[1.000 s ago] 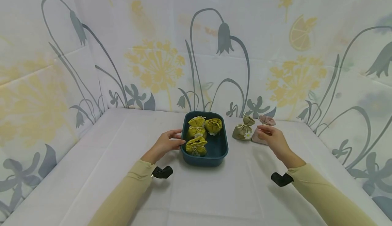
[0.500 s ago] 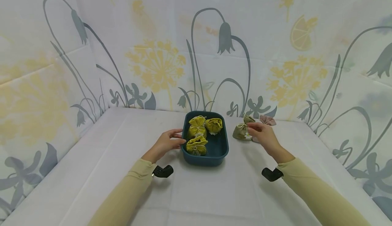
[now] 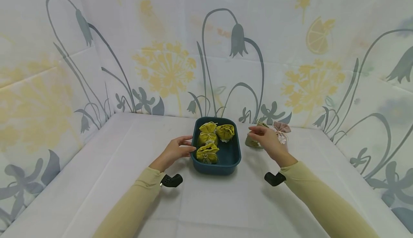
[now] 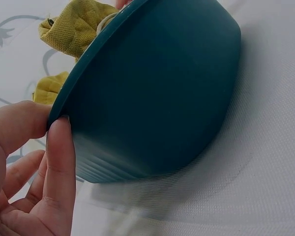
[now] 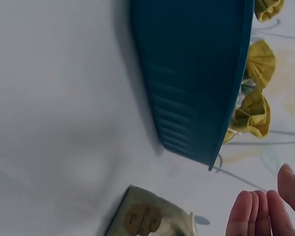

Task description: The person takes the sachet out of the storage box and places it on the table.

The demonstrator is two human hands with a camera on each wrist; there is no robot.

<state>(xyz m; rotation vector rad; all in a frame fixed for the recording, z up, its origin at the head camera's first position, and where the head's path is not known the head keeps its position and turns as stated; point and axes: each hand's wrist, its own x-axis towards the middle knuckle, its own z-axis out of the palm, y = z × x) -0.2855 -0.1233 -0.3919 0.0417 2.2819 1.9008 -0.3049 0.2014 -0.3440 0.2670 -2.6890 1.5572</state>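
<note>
A dark teal plastic tub (image 3: 214,170) stands on the table, with several small yellow drawstring pouches (image 3: 206,156) in its left and back part. My left hand (image 3: 174,151) pinches the tub's left rim between thumb and finger, as the left wrist view shows up close. To the tub's right my right hand (image 3: 270,142) hovers over an olive-green drawstring pouch (image 3: 251,142), partly covering it. In the right wrist view its fingers (image 5: 241,214) extend with nothing held, and the green pouch (image 5: 163,207) lies below them. A pink pouch (image 3: 281,127) sits just behind the right hand.
White cloth covers the table (image 3: 206,205). Behind and at both sides rises a flower-printed cloth backdrop (image 3: 167,69). A black wrist camera (image 3: 171,180) sits at my left cuff and another camera (image 3: 274,179) at my right.
My right hand has moved left, from in front of the pink pouch to over the green one, uncovering more of the pink. The left hand and tub have stayed in place.
</note>
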